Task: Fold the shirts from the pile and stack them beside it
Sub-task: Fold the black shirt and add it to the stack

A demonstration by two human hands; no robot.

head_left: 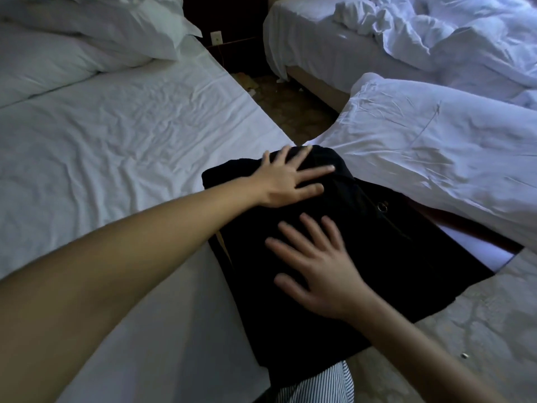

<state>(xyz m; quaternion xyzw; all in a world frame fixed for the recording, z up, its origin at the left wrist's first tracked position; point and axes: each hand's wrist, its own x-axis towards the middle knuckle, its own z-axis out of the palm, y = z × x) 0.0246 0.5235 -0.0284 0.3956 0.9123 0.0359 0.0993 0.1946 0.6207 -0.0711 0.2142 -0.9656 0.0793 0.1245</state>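
A black shirt [377,257] lies spread over the near corner of the white bed [116,146], with its lower part hanging off the edge. My left hand [287,181] lies flat on the shirt's far end with its fingers spread. Closer to me, my right hand [316,269] presses flat on the middle of the shirt, fingers straight and apart. A small metal ring [382,207] shows on the dark cloth to the right of my hands. A striped cloth [319,385] peeks out below the black shirt.
Two white pillows [72,39] lie at the head of the bed. A white duvet [436,152] lies bunched to the right. A second bed [406,39] with rumpled white sheets stands at the back right. A wall socket [216,37] sits between the beds. Pale floor [479,330] shows at lower right.
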